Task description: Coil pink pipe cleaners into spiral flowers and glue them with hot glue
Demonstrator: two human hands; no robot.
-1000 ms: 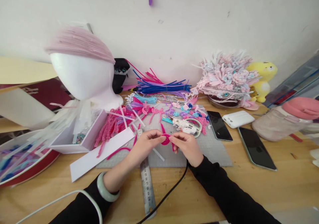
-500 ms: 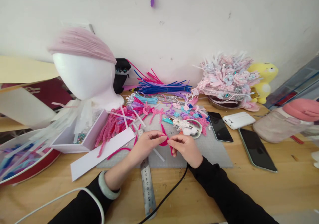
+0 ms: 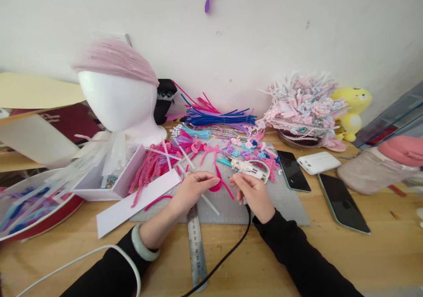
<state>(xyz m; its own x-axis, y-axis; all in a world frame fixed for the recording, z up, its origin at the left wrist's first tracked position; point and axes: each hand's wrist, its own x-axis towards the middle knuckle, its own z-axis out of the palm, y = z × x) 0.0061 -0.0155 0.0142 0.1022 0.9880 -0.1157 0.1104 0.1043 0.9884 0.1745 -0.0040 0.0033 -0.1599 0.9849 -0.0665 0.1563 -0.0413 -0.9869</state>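
Observation:
Between thumb and fingers, my left hand (image 3: 197, 190) pinches a looped magenta pipe cleaner (image 3: 226, 187), its two ends sticking out to the upper and lower right. My right hand (image 3: 253, 192) is just right of those ends, apart from them, with fingertips pressed together; whether anything small is between them cannot be made out. Under both hands lies a grey cutting mat (image 3: 277, 209). A steel ruler (image 3: 197, 248) runs toward me below my left hand. Behind my right hand rests a white glue gun (image 3: 249, 168), its black cord passing beneath the hand.
A white mannequin head (image 3: 115, 98) with a pink cap stands at left, behind a white box (image 3: 95, 194) and red-rimmed bowl (image 3: 62, 213). Pink pieces (image 3: 148, 169) lie mid-table. Two phones (image 3: 343, 202) and a power bank (image 3: 319, 162) are at right.
My right hand has let go of the magenta pipe cleaner and moved slightly right. The free end now shows between the hands, while my left hand keeps its pinch. The view has shifted slightly.

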